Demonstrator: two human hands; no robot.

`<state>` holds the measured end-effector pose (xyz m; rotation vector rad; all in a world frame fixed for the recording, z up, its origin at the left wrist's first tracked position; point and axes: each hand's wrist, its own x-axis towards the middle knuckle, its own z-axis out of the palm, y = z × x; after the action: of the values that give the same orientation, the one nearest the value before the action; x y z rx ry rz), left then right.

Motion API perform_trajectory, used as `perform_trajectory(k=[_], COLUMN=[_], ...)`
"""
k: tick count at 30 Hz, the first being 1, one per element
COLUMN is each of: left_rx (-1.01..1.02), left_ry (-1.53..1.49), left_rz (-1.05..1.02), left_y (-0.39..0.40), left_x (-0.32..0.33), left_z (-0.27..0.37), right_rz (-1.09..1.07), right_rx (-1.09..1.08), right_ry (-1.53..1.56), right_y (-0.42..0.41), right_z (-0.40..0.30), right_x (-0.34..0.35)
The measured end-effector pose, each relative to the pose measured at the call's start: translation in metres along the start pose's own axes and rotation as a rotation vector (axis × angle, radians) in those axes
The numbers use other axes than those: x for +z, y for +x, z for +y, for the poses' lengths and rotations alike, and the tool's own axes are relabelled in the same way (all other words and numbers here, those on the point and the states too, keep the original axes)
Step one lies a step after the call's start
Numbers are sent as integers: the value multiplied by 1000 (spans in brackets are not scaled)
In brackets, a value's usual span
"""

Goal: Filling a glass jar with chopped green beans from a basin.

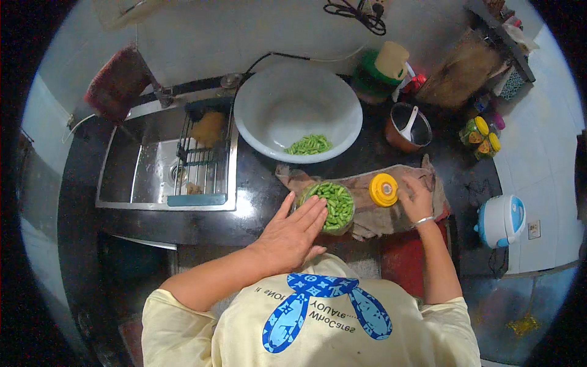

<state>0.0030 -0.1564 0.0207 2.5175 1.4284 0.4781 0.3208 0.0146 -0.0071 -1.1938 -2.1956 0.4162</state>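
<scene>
A clear jar (338,206) filled to the top with cut green bean pieces stands on a brown cloth (367,213) at the counter's front. My left hand (298,229) lies flat across the jar's left side, its fingertips on the beans and its palm over the near rim. To the right, a yellow screw lid (383,190) is over the cloth. My right hand (416,199) is at the lid's right edge, fingers slightly bent; whether they touch it is unclear. Behind the jar, a large white basin (298,101) holds a small heap of cut green beans (309,145).
At left is a steel sink (146,169) with a draining rack (197,156) across it. A brown tub (403,137) with a white spoon, small yellow-lidded jars (477,130) and a green container (373,75) stand at right. A white-and-blue appliance (502,221) sits near the right wall.
</scene>
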Motion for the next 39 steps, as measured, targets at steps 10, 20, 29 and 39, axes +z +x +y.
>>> perform_trajectory(k=[10, 20, 29, 39], left_rx=[33, -126, -433, -219], left_ry=[-28, -350, -727, -695], left_rz=[-24, 268, 439, 488], left_y=[22, 8, -19, 4], left_x=[-10, -19, 35, 71], left_z=[15, -3, -31, -47], right_rz=[-437, -347, -519, -595], right_rx=[265, 213, -330, -234], right_ry=[-409, -503, -133, -535], right_y=[6, 20, 48, 29], right_z=[44, 27, -168, -208], right_x=[43, 42, 10, 37])
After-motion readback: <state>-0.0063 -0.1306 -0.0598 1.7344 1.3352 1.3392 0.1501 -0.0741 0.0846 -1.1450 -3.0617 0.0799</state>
